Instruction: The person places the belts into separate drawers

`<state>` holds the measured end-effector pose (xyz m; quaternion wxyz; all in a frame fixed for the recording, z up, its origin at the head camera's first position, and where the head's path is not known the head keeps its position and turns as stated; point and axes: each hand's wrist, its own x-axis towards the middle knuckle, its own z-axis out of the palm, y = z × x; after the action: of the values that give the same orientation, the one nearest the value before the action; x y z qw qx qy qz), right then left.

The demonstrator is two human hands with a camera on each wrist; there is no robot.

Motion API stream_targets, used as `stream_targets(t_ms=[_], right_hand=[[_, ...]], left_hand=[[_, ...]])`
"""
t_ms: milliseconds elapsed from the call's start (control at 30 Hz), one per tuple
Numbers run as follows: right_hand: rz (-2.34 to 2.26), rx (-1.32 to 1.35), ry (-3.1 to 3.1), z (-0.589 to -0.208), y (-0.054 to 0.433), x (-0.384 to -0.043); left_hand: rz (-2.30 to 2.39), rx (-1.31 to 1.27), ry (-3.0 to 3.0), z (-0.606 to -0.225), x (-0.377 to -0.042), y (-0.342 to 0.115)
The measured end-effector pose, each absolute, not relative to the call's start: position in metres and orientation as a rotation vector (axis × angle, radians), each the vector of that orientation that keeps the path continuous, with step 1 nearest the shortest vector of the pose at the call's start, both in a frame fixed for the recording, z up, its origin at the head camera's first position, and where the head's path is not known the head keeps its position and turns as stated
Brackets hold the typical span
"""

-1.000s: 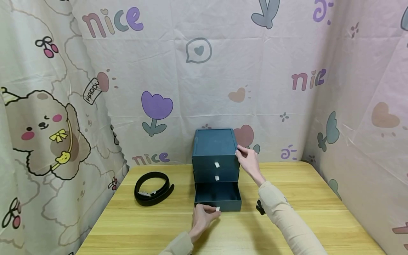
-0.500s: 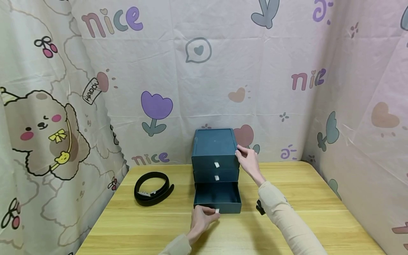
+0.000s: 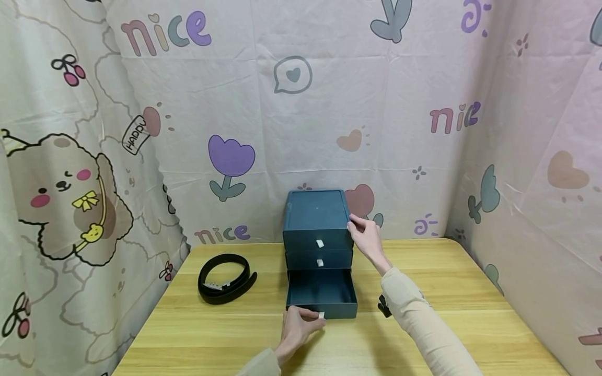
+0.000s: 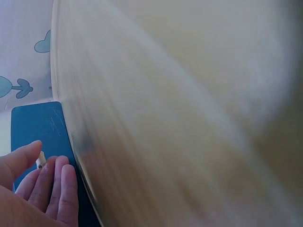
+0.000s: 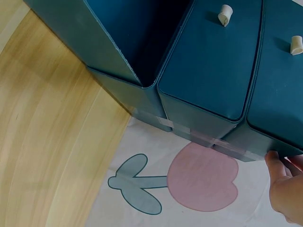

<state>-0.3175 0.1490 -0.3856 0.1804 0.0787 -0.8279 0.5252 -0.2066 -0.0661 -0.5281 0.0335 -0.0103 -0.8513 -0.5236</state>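
Note:
A dark blue box of stacked drawers [image 3: 316, 211] stands at the back middle of the table, with its bottom drawer [image 3: 339, 312] pulled well out. Nothing lies in the visible part of that drawer. My left hand [image 3: 297, 329] pinches the white pull tab [image 3: 321, 315] on its front; the left wrist view shows the thumb and fingers around this tab [image 4: 40, 160]. At the upper right edge of the box, my right hand [image 3: 368, 240] holds on with fingertips and thumb. The upper and middle drawers, each with a white tab [image 5: 225, 15], are closed.
Left of the box, a coiled black belt [image 3: 219, 299] with a metal buckle lies on the wooden table [image 3: 188, 334]. A small black object [image 3: 384, 305] shows beside the right sleeve, partly hidden. Patterned cloth [image 3: 305, 130] hangs behind and at both sides.
The bottom drawer has slid a little farther out toward me, along with my left hand on its tab. My right hand has stayed at the box's upper edge.

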Motion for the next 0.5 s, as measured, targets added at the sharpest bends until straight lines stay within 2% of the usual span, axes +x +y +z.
stream_targets(t_ms=[500], right_hand=[[1.499, 0.230, -2.339, -0.3860, 0.1495, -0.3174]], left_hand=[[-1.659, -0.069, -2.639, -0.5259, -0.1988, -0.0675]])
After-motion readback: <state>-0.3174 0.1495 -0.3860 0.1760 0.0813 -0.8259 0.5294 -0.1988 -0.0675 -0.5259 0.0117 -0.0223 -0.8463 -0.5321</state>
